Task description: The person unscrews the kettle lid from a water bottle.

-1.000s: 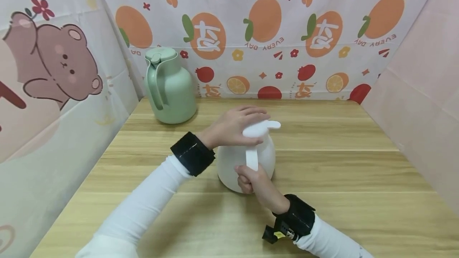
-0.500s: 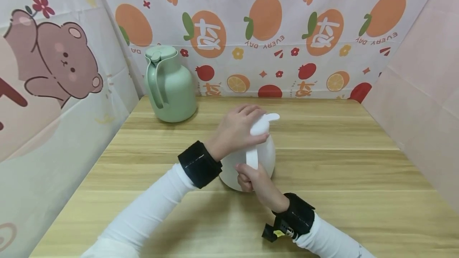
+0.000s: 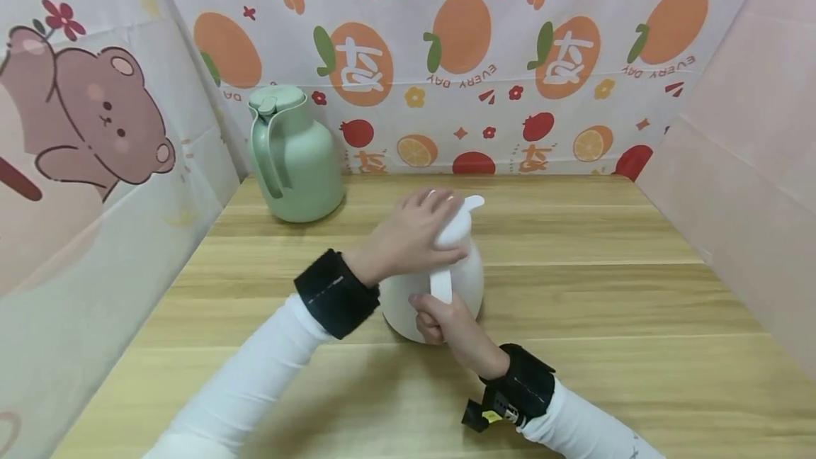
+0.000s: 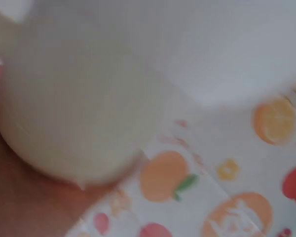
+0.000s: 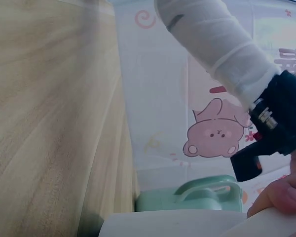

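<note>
A white jug stands upright on the wooden table, its body large and blurred in the left wrist view. My left hand lies over its white lid, with the thumb along the near side and the fingers across the top. A small white tab sticks out from the lid on the far right. Below, my right hand grips the lower part of the handle, fingers curled round it. In the right wrist view the left thumb bends over the white top.
A mint green jug with its lid on stands at the table's back left corner. Patterned cloth hangs behind the wooden table, with more cloth on both sides. Black bands sit on both wrists.
The lid's tab has swung away from me, from pointing right to pointing far right. My left hand has turned over the lid and shifted its fingers. The right hand's hold is unchanged.
</note>
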